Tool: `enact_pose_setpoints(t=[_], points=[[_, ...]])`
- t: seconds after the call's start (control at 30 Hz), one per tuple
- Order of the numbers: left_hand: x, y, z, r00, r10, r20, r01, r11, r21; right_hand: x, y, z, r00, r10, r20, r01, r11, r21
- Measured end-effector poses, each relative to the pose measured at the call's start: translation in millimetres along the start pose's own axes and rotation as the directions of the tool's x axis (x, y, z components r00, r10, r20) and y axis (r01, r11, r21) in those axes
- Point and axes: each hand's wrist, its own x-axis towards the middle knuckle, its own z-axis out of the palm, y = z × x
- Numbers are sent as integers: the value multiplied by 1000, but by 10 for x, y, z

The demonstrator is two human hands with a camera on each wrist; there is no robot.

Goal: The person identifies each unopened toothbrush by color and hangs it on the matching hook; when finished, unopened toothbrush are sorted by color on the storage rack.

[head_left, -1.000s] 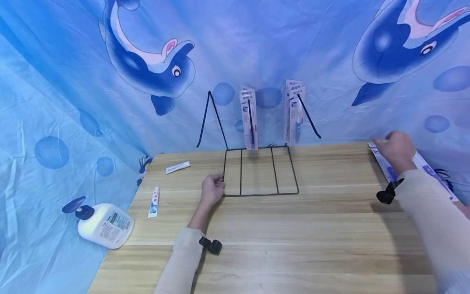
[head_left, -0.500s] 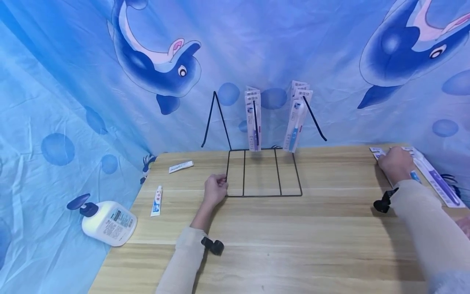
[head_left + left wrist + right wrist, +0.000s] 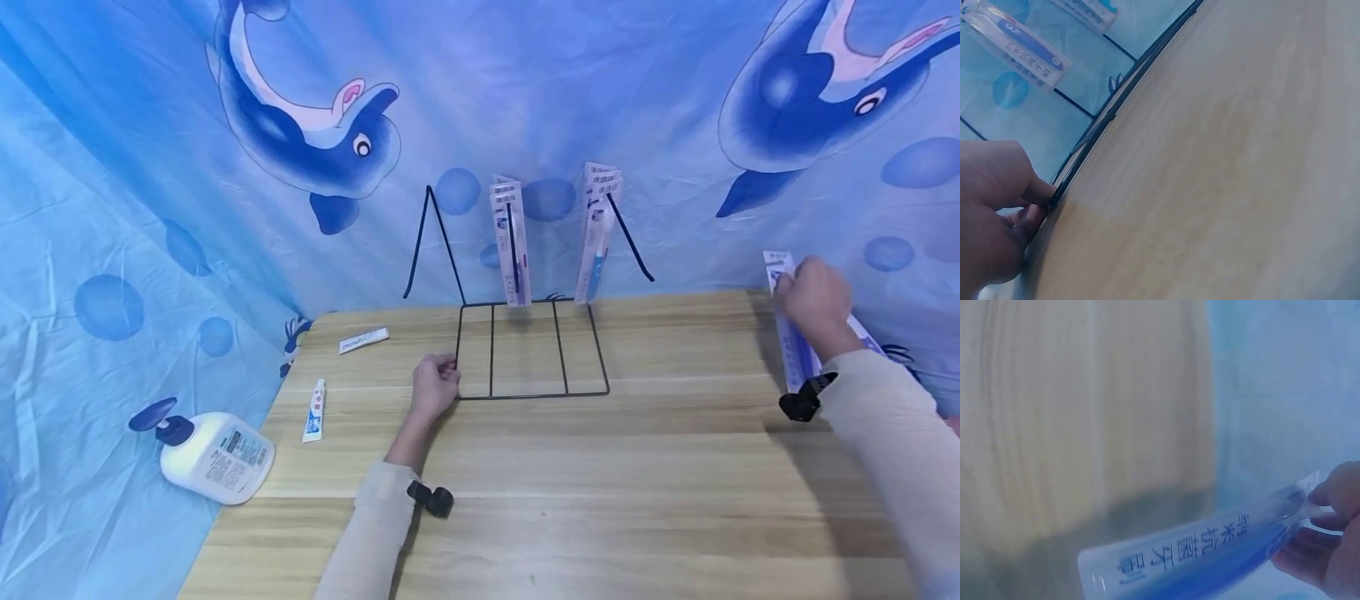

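In the head view, a black wire display rack stands on the table against the curtain. My left hand pinches the left side of its base, and the left wrist view shows thumb and finger at the wire. At the far right, my right hand grips a packaged toothbrush near its upper end. The right wrist view shows its clear pack with a blue handle. Packaged toothbrushes hang from the rack's middle hook and right hook; the left hook is bare.
Another toothbrush pack lies partly behind my right hand. At the left are a slim white tube or box, a small toothpaste tube and a white pump bottle. A blue dolphin curtain borders the wooden table.
My right hand has taken hold of a toothbrush pack at the right and raised it, now more upright. The left hand keeps its place on the rack. Hanging packs on the right hook have swung slightly.
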Motion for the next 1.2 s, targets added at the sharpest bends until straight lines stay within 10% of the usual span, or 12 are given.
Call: enact_pose_setpoints(t=[0.53,1.03,1.2], points=[[-18,10,-15,1000,-18,8,18,1000,-23,-508,-1021,-826,938,-238,-252,258,965,50],[-37,-8,-5,1000,-14,14,14,999,-46,-1457,-2093,-1058,687,-531,-495,617,787,12],[-22,-15,-6,1000,-10,10,10,999,-42,-1645,-2408,-924,669,-534,-517,679,722,133]])
